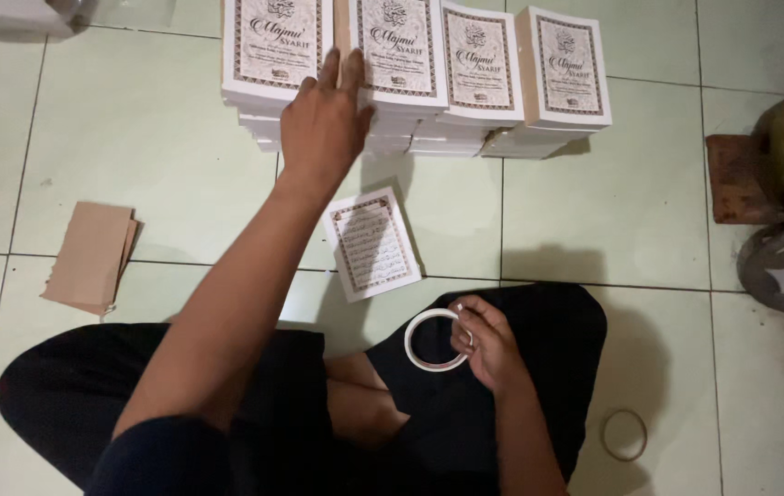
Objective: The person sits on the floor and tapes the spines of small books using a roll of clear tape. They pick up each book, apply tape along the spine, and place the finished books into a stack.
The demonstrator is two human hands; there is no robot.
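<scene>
Left hand, open with fingers spread, rests on the row of stacked white booklets with ornate brown-bordered covers lying straight ahead on the tiled floor, while right hand grips a white tape roll over the lap.

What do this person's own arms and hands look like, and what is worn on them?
Both forearms are bare. The left hand and right hand wear no gloves, and no rings or watch show. A dark sleeve covers the left upper arm near the frame's bottom edge.
</scene>
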